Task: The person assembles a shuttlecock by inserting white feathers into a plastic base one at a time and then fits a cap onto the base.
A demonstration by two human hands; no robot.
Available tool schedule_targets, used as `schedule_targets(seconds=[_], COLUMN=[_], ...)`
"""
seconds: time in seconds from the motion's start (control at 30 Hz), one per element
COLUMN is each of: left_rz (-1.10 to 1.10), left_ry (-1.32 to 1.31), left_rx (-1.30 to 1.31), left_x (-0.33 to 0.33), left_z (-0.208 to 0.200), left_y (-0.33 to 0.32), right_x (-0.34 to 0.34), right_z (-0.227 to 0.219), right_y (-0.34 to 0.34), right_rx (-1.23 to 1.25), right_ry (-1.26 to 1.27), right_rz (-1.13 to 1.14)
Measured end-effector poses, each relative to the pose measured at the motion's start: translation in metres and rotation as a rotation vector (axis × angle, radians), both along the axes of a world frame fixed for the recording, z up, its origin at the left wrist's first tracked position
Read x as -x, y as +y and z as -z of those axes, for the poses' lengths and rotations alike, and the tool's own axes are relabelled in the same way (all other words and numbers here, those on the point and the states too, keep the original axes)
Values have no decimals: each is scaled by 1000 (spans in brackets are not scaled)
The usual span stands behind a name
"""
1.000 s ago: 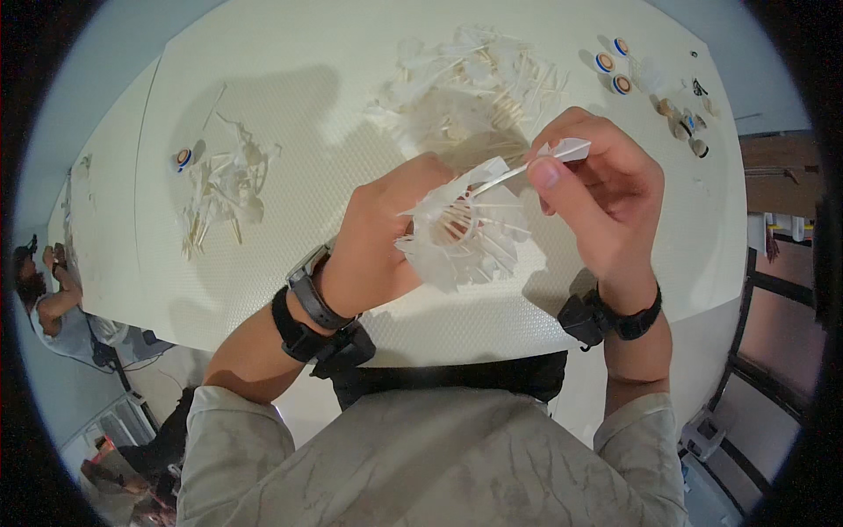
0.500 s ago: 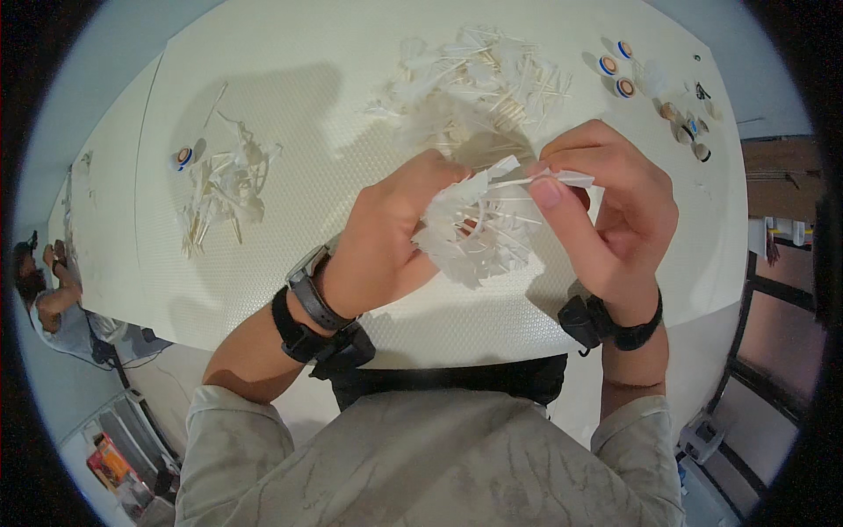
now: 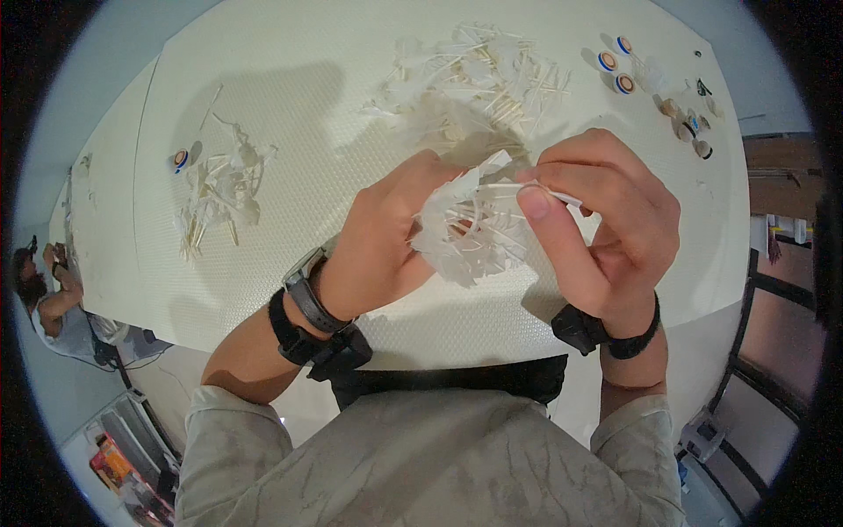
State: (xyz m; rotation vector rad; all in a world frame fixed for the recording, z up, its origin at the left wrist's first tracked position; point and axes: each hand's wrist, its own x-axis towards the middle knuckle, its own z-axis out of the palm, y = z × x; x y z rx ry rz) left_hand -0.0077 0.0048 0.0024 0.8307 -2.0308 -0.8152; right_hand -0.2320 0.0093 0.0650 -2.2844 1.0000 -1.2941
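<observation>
My left hand (image 3: 373,228) is closed around a ring of white feathers that looks like a shuttlecock (image 3: 465,241), its feather tips fanned toward me. The fingers under it are mostly hidden. At its upper right, my right hand (image 3: 619,215) pinches a single white feather (image 3: 502,187) between thumb and fingers. The bare quill end points left into the ring; whether it touches the other quills I cannot tell. Just beyond my hands lies a heaped pile of loose white feathers (image 3: 479,79).
A smaller feather pile (image 3: 219,189) lies on the left of the white table (image 3: 325,132), beside a blue-rimmed disc (image 3: 180,160). Similar discs (image 3: 624,83) sit at the far right near several small round parts (image 3: 687,127). Another person (image 3: 54,303) is at the far left.
My right hand has shifted slightly left, bringing the pinched feather further over the ring. The shuttlecock has turned or tilted a little in my left hand.
</observation>
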Motion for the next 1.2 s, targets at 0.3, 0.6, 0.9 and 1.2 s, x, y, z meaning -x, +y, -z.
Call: schedule_targets(seconds=[0.3, 0.6, 0.9, 1.2], left_rz=[5, -6, 26, 52], left_ry=[-13, 19, 19, 30], left_rx=[28, -14, -29, -59], left_x=[2, 1, 0, 3], left_z=[2, 3, 3, 2], left_y=[-3, -1, -1, -2], right_x=[1, 7, 3, 8], right_z=[3, -3, -8, -3], right_y=[-5, -4, 0, -4], right_rx=[104, -5, -143, -27], right_ry=[25, -64, -124, -80], right_rz=[-64, 25, 74, 43])
